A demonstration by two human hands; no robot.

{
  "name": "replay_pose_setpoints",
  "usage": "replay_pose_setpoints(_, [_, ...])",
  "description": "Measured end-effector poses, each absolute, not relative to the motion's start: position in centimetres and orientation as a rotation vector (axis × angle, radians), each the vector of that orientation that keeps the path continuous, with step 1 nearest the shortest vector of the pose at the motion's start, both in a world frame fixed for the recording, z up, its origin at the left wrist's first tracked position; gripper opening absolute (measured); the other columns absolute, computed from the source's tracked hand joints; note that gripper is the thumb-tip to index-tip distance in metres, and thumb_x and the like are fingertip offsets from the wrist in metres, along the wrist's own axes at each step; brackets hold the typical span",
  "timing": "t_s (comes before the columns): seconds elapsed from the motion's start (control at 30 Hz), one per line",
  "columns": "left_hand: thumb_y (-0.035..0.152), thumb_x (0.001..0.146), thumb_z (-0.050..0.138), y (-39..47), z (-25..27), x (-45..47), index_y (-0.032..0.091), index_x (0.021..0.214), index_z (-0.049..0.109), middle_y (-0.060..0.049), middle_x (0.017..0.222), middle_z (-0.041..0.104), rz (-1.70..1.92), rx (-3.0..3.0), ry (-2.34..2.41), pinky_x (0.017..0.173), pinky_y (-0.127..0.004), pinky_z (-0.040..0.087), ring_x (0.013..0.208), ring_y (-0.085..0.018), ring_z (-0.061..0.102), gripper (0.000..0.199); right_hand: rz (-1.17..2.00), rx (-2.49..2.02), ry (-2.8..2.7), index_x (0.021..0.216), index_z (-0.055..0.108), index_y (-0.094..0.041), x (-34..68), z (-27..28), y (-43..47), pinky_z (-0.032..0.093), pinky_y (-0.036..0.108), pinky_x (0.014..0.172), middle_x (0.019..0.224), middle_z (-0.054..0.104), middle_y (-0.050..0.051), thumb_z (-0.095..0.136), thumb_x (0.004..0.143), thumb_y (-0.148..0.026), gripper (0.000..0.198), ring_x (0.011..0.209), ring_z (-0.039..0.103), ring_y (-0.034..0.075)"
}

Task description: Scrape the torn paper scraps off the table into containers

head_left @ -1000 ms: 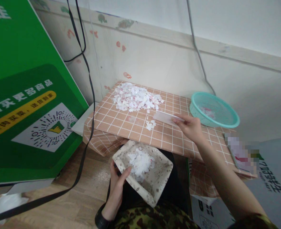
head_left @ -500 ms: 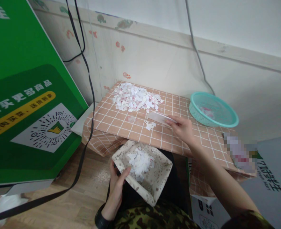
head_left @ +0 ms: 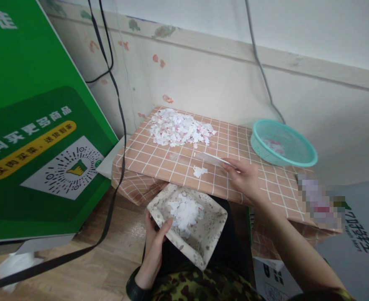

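My left hand (head_left: 156,238) grips the left rim of a rectangular cream patterned tray (head_left: 208,242), thumb over the edge, held tilted below the table's front edge. A heap of torn white paper (head_left: 184,213) lies inside it. In my right hand (head_left: 242,175) is a thin, flat white card (head_left: 214,159), pinched at its right end and held over the checked tablecloth (head_left: 231,136). Just under the card, a few paper scraps (head_left: 199,171) lie near the front edge. Farther back spreads a larger pile of torn paper (head_left: 180,127), white with some pink.
A turquoise plastic basket (head_left: 283,142) with some scraps in it stands at the table's right. A blurred-out flat object (head_left: 319,202) lies by the right corner. At left are a green printed board (head_left: 30,62) and a hanging black strap (head_left: 120,125).
The card has tilted and shifted slightly towards the front, and the small scraps beneath it have moved a little nearer the table's front edge. The tray stays in my left hand.
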State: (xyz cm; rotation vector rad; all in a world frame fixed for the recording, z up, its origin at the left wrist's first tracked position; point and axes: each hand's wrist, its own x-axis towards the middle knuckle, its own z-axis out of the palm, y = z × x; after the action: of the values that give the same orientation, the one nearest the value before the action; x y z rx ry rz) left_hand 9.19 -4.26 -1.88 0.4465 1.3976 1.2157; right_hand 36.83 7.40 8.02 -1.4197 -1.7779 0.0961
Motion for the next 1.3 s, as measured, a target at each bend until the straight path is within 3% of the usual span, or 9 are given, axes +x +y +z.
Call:
replay_pose_setpoints(0.17, [0.042, 0.068, 0.081, -4.2, -1.8, 9.2, 0.037, 0.143, 0.041, -0.01, 0.138, 0.054, 1.214, 0.456, 1.401, 0.078, -0.047, 0.059, 0.121, -0.037, 0.057, 0.085, -0.044, -1.491, -1.795, 0.109, 0.075, -0.027, 35.3, 7.7, 7.8, 0.058, 0.032, 0.069, 0.103, 0.077, 0.005, 0.057, 0.093, -0.034, 0.025, 0.081, 0.075, 0.022])
replay_pose_setpoints(0.37, [0.041, 0.068, 0.081, -4.2, -1.9, 9.3, 0.035, 0.144, 0.04, -0.011, 0.138, 0.054, 1.227, 0.467, 1.397, 0.081, -0.047, 0.058, 0.125, -0.038, 0.054, 0.086, -0.148, -1.599, -1.859, 0.112, 0.073, -0.021, 33.8, 8.7, 8.2, 0.051, 0.028, 0.06, 0.09, 0.078, 0.007, 0.053, 0.096, -0.032, 0.028, 0.065, 0.071, 0.019])
replay_pose_setpoints(0.57, [0.041, 0.067, 0.082, -4.1, -2.0, 9.1, 0.037, 0.142, 0.041, -0.009, 0.14, 0.054, 1.225, 0.446, 1.381, 0.082, -0.048, 0.058, 0.125, -0.037, 0.055, 0.086, -0.049, -1.497, -1.96, 0.114, 0.072, -0.025, 34.0, 8.7, 8.3, 0.054, 0.028, 0.065, 0.1, 0.078, 0.005, 0.052, 0.096, -0.029, 0.028, 0.073, 0.073, 0.019])
replay_pose_setpoints(0.9, [0.039, 0.07, 0.08, -4.2, -1.2, 9.0, 0.038, 0.145, 0.038, -0.009, 0.139, 0.055, 1.246, 0.38, 1.354, 0.084, -0.046, 0.057, 0.12, -0.034, 0.059, 0.086, 0.083, -1.434, -1.882, 0.098, 0.075, -0.024, 36.2, 8.7, 4.7, 0.058, 0.031, 0.066, 0.093, 0.078, 0.005, 0.059, 0.092, -0.033, 0.019, 0.078, 0.074, 0.022])
replay_pose_setpoints(1.1, [0.04, 0.07, 0.081, -4.3, -0.6, 9.5, 0.034, 0.143, 0.041, -0.01, 0.138, 0.056, 1.281, 0.362, 1.326, 0.082, -0.042, 0.058, 0.122, -0.034, 0.057, 0.084, -0.079, -1.42, -1.877, 0.105, 0.072, -0.023, 36.5, 7.8, 2.5, 0.059, 0.03, 0.067, 0.093, 0.078, 0.005, 0.057, 0.092, -0.023, 0.02, 0.077, 0.075, 0.021])
replay_pose_setpoints(1.3, [0.039, 0.072, 0.08, -4.6, -0.3, 9.6, 0.035, 0.144, 0.039, -0.011, 0.138, 0.056, 1.266, 0.368, 1.322, 0.081, -0.045, 0.059, 0.116, -0.034, 0.061, 0.083, -0.021, -1.355, -1.97, 0.112, 0.07, -0.028, 35.9, 7.7, 0.2, 0.06, 0.031, 0.068, 0.097, 0.078, 0.003, 0.056, 0.091, -0.019, 0.027, 0.079, 0.075, 0.022])
